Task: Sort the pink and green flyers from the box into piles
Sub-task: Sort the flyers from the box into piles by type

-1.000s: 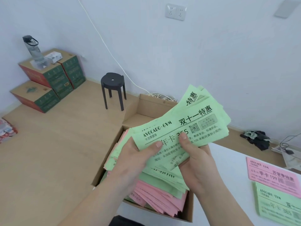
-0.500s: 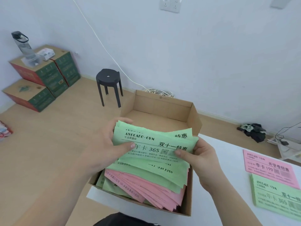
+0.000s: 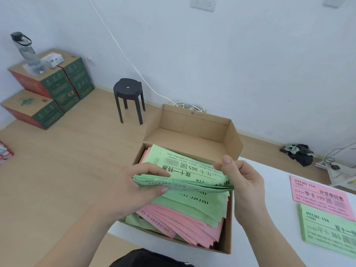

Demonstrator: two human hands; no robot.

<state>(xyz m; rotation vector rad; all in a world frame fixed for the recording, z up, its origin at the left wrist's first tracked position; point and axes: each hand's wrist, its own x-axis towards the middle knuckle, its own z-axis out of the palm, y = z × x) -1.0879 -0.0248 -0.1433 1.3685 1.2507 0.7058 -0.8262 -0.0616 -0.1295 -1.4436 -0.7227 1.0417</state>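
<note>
1. Pale wood flooring runs to a white wall; a white table (image 3: 285, 189) fills the lower right, with an open cardboard box (image 3: 192, 124) at its left edge.
2. Against the wall stand a black stool (image 3: 128, 89) and printed cartons (image 3: 57, 87). A white cable (image 3: 123, 53) hangs down the wall from above, beside a wall socket (image 3: 202, 3).
3. Green sheets read "AVOCADO·GYM", "年卡 365" and "双十一特惠"; the pink ones read "季卡 199" and "开学季特惠".
4. The left hand (image 3: 134, 187) grips the left end of a green bundle (image 3: 183, 170) just above the box, thumb on top and fingers beneath. The right hand (image 3: 244, 182) holds its right end, fingers curled behind and thumb raised.
5. More green sheets and pink flyers (image 3: 192, 224) lie loosely stacked inside the box.
6. Counted: two piles on the table, a pink pile (image 3: 319, 195) with a green pile (image 3: 331, 228) overlapping its near edge; one stool; one water bottle (image 3: 25, 49) on the top carton; at least three cartons.
</note>
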